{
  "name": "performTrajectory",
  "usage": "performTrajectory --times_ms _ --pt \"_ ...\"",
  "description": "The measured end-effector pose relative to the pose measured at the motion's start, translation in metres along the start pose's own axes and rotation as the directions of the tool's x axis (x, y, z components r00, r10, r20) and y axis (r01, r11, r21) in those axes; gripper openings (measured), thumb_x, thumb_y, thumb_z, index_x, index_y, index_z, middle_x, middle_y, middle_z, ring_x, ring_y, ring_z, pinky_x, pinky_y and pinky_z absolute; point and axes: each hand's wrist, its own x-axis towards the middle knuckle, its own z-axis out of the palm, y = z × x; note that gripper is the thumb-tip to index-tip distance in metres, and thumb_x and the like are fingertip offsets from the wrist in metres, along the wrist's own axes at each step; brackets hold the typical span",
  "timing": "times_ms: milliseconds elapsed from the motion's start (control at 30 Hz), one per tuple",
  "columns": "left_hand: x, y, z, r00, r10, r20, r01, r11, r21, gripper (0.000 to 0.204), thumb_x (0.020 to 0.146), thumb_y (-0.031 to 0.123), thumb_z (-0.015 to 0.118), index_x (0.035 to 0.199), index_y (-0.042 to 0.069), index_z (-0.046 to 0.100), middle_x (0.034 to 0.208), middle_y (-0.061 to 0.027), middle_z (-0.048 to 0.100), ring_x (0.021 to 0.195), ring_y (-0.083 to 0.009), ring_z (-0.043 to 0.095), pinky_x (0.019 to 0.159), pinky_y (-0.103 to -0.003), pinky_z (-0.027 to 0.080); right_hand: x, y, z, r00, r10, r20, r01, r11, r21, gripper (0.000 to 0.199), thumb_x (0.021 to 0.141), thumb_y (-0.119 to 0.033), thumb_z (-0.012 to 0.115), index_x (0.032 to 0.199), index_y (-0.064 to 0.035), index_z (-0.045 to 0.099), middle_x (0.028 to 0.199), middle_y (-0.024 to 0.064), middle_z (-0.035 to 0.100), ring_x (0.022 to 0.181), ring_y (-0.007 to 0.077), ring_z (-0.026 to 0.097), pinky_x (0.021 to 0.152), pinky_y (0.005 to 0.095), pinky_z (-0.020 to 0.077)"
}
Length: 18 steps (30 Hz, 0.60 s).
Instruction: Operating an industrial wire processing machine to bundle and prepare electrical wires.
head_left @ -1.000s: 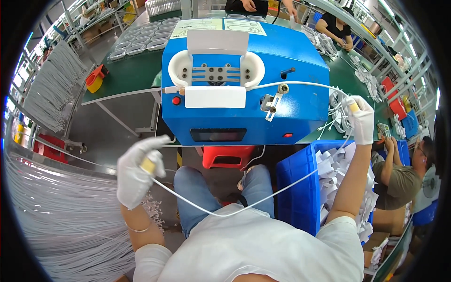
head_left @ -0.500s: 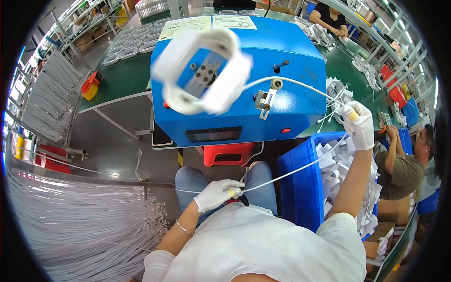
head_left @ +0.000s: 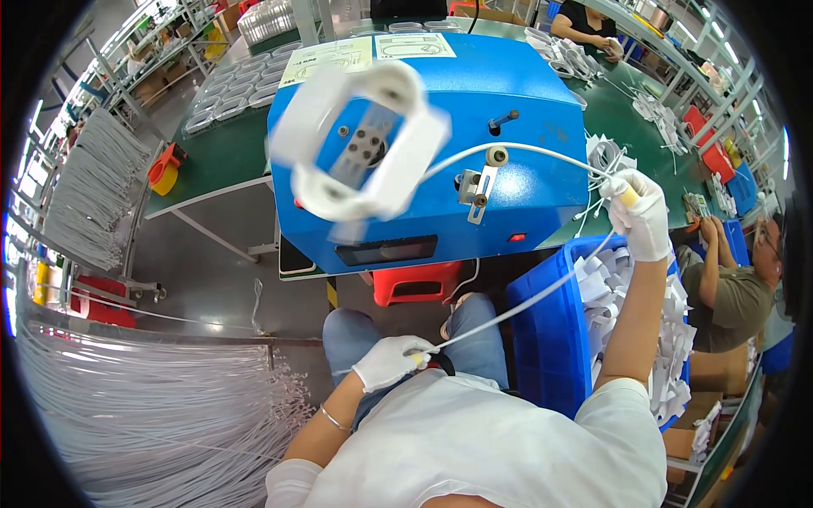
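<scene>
A white cable (head_left: 529, 302) is gripped in both of my white-gloved hands. My left hand (head_left: 391, 362), low over my lap, is closed around it. My right hand (head_left: 639, 216) is raised at the right front corner of a blue winding machine (head_left: 517, 97), its fingers closed on the cable. Both gloves show yellow on the fingers. Between my hands the cable runs slanting and slightly blurred. From my right hand it arcs over a guide roller (head_left: 496, 156) to the white winding frame (head_left: 415, 161) on the machine's front, which is smeared by motion.
A blue bin (head_left: 550, 339) of white strips stands by my right arm. Many white cables (head_left: 152, 389) hang at lower left. Coiled rings (head_left: 233, 108) cover the green table (head_left: 212, 161). A red stool (head_left: 415, 284) sits below the machine. Two co-workers sit at right.
The winding frame remains blurred, at a slightly different angle. The cable between my hands looks more blurred, and its tail left of my left hand shows less. The whole view has shifted slightly.
</scene>
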Motion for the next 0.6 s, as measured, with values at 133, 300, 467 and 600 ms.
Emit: performTrajectory --times_ms 133,300,467,600 --pt "0.011 0.022 -0.003 0.998 -0.016 0.063 0.019 0.998 -0.054 0.027 0.088 0.015 0.055 0.112 0.004 0.063 0.092 -0.0082 0.066 0.08 -0.0146 0.06 0.076 -0.026 0.047 0.002 -0.01 0.012 1.0 -0.006 0.007 0.006 1.0 0.02 0.021 0.088 -0.019 0.061 0.078 -0.0008 0.061 0.052 -0.0036 0.045 0.038 0.0033 0.036 0.037 0.0179 0.0246" --pt "0.013 0.076 -0.01 0.992 0.042 0.122 -0.053 0.994 0.094 0.029 0.086 0.008 0.058 0.115 0.004 0.062 0.096 -0.0074 0.066 0.086 -0.0118 0.06 0.081 -0.027 0.048 0.002 -0.011 0.022 0.995 -0.084 0.063 0.076 0.991 0.112 0.015 0.088 -0.015 0.057 0.082 -0.001 0.059 0.054 -0.0034 0.046 0.039 0.0026 0.036 0.036 0.0172 0.0246" --pt "0.009 0.112 -0.015 0.985 0.158 0.073 -0.162 0.986 0.044 0.032 0.086 0.011 0.061 0.118 0.005 0.06 0.098 -0.0071 0.066 0.09 -0.0119 0.06 0.082 -0.027 0.047 0.002 -0.032 0.052 0.988 -0.037 0.147 0.021 0.993 0.113 0.025 0.086 -0.023 0.063 0.08 0.0007 0.063 0.061 0.0012 0.058 0.04 0.0032 0.043 0.037 0.017 0.0317" --pt "-0.008 0.158 -0.035 0.912 0.403 0.075 -0.399 0.83 0.389 0.037 0.085 0.013 0.062 0.121 0.007 0.057 0.1 -0.011 0.066 0.09 -0.02 0.063 0.08 -0.031 0.049 0.003 -0.066 0.085 0.979 0.003 0.203 -0.006 1.0 0.013 0.027 0.085 -0.025 0.066 0.078 0.0006 0.064 0.06 0.0009 0.058 0.04 0.0043 0.048 0.037 0.0161 0.0335"
